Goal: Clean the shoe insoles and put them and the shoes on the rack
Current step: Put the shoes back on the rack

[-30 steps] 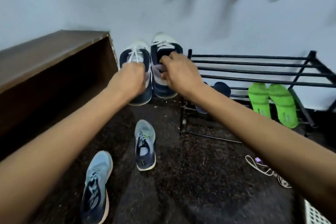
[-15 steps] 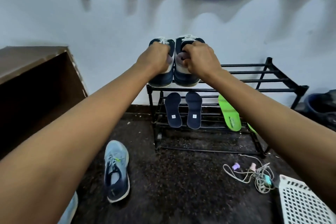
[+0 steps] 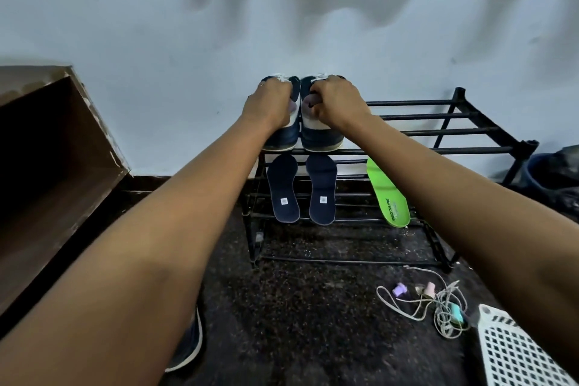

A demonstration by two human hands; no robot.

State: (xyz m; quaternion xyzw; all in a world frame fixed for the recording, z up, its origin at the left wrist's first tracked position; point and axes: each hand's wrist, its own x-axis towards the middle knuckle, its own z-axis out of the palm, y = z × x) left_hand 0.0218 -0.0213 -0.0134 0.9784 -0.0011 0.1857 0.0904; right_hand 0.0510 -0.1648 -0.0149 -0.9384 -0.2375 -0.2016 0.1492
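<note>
pair of sneakers sitting on the rack's top tier, a hand gripping each

the left hand (image 3: 269, 103) is curling its fingers round the collar of the left navy-and-white lace-up sneaker (image 3: 283, 135). the right hand (image 3: 338, 103) is gripping the right navy-and-white lace-up sneaker (image 3: 319, 135) the same way, with its fingers hooked into the opening. the two sneakers are standing side by side and touching, soles down on the bars at the left end of the top tier of the black metal tube rack (image 3: 438, 131), toes pointing at the white wall.

on the lower tier, the left dark navy foam insole (image 3: 283, 188) and the right dark navy foam insole (image 3: 322, 189) are lying side by side below the sneakers. a bright green foam insole (image 3: 387, 194) is lying to their right, its edge passing behind the right forearm.

a light blue sneaker (image 3: 191, 345) is lying on the dark speckled floor (image 3: 297, 307), mostly hidden under the left forearm. a tangle of pale cords (image 3: 438, 301) is lying near a white plastic lattice basket (image 3: 517, 351). a brown wooden cabinet (image 3: 62, 150) is standing on the left.
</note>
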